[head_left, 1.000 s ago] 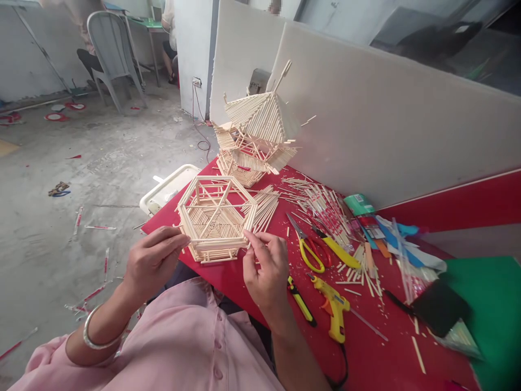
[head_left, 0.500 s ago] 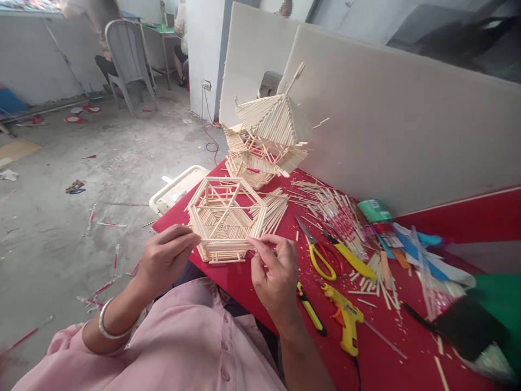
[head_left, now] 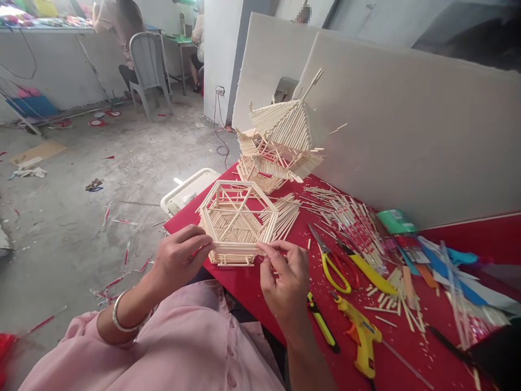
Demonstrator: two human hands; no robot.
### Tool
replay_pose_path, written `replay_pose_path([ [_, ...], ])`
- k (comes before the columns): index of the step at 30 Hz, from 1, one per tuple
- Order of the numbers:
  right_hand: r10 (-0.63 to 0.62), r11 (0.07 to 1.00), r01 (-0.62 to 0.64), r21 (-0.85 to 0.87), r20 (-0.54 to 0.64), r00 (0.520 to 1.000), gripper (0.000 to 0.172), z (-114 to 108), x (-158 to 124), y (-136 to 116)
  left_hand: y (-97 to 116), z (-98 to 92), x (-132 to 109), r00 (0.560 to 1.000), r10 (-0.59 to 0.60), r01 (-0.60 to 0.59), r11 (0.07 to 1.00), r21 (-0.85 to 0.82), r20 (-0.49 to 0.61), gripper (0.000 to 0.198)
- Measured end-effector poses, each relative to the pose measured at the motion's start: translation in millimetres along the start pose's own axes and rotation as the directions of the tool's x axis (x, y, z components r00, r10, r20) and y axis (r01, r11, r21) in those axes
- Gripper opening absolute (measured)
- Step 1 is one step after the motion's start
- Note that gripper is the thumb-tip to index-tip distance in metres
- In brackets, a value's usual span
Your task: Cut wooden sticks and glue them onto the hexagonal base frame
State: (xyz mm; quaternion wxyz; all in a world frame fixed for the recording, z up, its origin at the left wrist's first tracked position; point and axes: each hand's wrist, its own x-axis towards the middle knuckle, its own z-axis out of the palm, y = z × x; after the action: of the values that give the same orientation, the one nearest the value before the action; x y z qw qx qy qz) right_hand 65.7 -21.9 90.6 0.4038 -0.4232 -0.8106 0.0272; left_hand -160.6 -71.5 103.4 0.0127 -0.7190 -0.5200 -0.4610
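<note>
A hexagonal framework of thin wooden sticks [head_left: 208,224] stands at the near corner of the red table, with crossed sticks over its open top. Along its front top edge runs a wooden stick [head_left: 236,245]. My left hand [head_left: 177,260] pinches this stick at the left end, fingertips at the frame's front left corner. At the other end, my right hand [head_left: 287,279] is closed with thumb and forefinger on the stick. The fingertips partly cover both ends. Behind stands a larger stick model [head_left: 283,127] with a pointed roof.
Loose sticks [head_left: 287,217] lie behind the frame. To the right on the red table [head_left: 293,320] are yellow-handled scissors [head_left: 336,274], a cutter knife [head_left: 321,323], a yellow glue gun [head_left: 360,336] and a green roll [head_left: 394,221]. White boards [head_left: 386,136] rise behind. Two people sit farther off.
The view has swung slightly left, so everything appears farther right. Both hands keep their pinch at the frame's front edge, with little movement relative to it.
</note>
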Motion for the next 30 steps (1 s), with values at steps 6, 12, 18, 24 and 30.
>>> replay_pose_path([
  [6,0.011,1.000,-0.011,-0.003,0.006,1.000,0.035,-0.7,-0.7,-0.4,1.7,-0.1,2.8,0.998,0.014,-0.015,0.999,0.029,0.057,0.012],
  [12,0.011,1.000,-0.011,0.013,0.011,1.000,0.037,-0.2,-0.9,-0.3,3.5,-5.4,5.9,0.988,-0.014,-0.001,0.996,0.094,0.155,0.014],
  [18,-0.001,0.999,0.002,0.045,-0.010,1.000,0.036,1.1,-1.0,0.3,6.8,-8.4,12.9,0.979,-0.008,-0.023,0.988,0.150,0.203,0.018],
  [24,-0.002,0.999,0.003,0.039,-0.003,1.000,0.036,1.6,-0.5,-0.1,6.5,-9.7,14.1,0.972,-0.019,-0.023,0.985,0.173,0.235,0.020],
  [30,-0.014,0.999,0.014,0.052,0.004,1.000,0.030,0.6,2.2,-0.3,3.0,-9.5,15.7,0.962,0.009,-0.059,0.983,0.173,0.274,0.019],
])
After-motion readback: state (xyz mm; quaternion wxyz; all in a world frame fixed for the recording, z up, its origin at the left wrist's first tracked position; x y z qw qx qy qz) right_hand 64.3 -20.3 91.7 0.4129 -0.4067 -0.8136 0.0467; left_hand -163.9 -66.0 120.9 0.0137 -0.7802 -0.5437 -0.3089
